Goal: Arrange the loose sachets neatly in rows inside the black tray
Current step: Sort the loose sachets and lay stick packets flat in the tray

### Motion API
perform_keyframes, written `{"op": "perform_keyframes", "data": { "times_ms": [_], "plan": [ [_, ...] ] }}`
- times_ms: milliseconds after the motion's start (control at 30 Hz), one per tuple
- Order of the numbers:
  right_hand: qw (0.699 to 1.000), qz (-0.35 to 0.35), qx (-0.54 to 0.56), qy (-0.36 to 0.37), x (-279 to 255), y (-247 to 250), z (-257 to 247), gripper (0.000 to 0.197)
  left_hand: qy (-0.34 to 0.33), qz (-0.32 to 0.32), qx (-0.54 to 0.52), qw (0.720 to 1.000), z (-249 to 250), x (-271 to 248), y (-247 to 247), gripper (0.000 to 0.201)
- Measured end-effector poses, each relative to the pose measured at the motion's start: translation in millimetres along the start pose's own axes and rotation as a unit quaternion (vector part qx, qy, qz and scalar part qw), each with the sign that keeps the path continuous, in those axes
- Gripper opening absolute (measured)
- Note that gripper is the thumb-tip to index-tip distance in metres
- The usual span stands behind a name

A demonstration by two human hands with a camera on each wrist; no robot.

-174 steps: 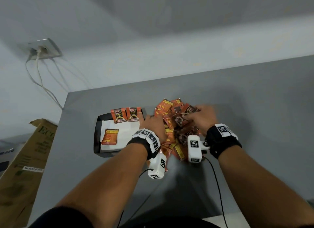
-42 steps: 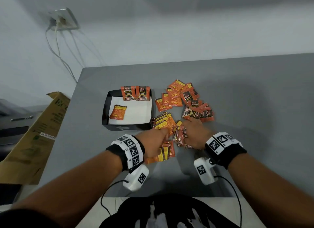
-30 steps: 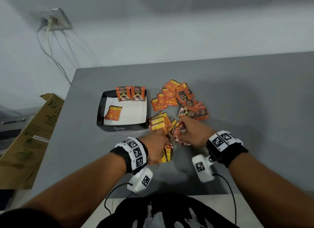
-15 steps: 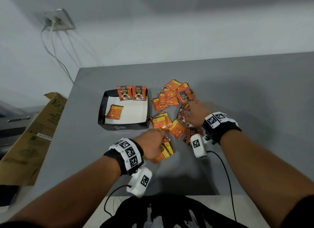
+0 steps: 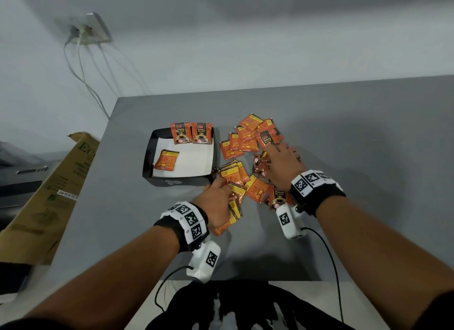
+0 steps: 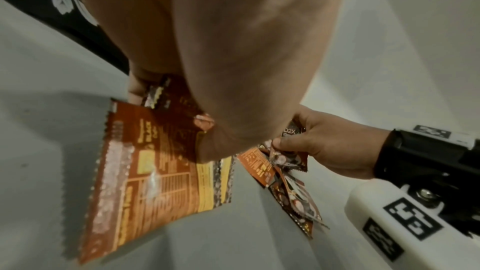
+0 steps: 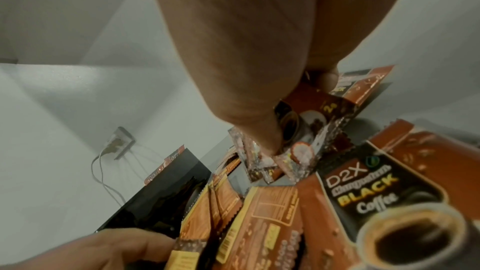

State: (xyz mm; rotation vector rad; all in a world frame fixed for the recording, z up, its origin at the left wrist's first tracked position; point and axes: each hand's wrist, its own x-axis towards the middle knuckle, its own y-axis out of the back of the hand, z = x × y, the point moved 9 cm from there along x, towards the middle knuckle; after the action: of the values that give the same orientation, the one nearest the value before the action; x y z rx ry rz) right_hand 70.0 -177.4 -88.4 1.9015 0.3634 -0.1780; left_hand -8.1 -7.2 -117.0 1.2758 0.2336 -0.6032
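The black tray (image 5: 148, 157) with a white liner sits left of centre on the grey table. Two orange sachets (image 5: 191, 133) stand against its far wall and one sachet (image 5: 166, 159) lies flat inside. Several loose sachets (image 5: 245, 139) are scattered to the tray's right. My left hand (image 5: 221, 192) grips a fanned stack of sachets (image 6: 155, 161) by the tray's near right corner. My right hand (image 5: 280, 161) is over the middle of the scatter, thumb and fingers pinching a few crumpled sachets (image 6: 285, 157). A face-up sachet (image 7: 363, 188) lies under my right wrist.
A folded cardboard box (image 5: 49, 194) leans off the table's left edge. A wall socket (image 5: 88, 30) with hanging cables is at the far left. Bare grey table (image 5: 368, 145) spreads to the right and behind the sachets. The near table edge is close to my body.
My right hand moved forward and right, from beside the left hand to the farther sachets. The left hand stayed by the tray corner, still holding its stack.
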Motion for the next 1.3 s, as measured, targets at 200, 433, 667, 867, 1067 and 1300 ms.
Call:
{"op": "perform_keyframes", "data": {
  "times_ms": [200,433,667,867,1067,1300],
  "plan": [
    [0.988,-0.012,0.152,-0.03,-13.4,22.6,10.3,0.048,-0.009,0.002,-0.01,1.0,6.8,-2.5,3.0,0.047],
    [0.982,-0.155,0.108,-0.028,-58.6,15.8,24.5,0.031,-0.1,0.002,0.047,0.994,40.1,0.0,15.4,0.048],
    [0.988,-0.139,0.068,-0.003,-65.2,-19.5,19.3,0.032,-0.126,0.001,0.112,0.986,50.3,5.8,10.9,0.05],
    [0.991,-0.114,0.062,-0.037,-54.2,-35.7,38.1,0.063,-0.12,0.015,0.055,0.991,44.1,-3.0,15.4,0.045],
    [0.981,-0.12,0.154,0.017,-67.4,-10.6,28.7,0.053,-0.112,0.001,0.006,0.994,43.5,-0.7,35.0,0.043],
    [0.972,-0.114,0.2,-0.041,-67.0,6.8,50.4,0.041,-0.143,-0.009,0.187,0.972,67.1,19.0,41.7,0.057]
  ]
}}
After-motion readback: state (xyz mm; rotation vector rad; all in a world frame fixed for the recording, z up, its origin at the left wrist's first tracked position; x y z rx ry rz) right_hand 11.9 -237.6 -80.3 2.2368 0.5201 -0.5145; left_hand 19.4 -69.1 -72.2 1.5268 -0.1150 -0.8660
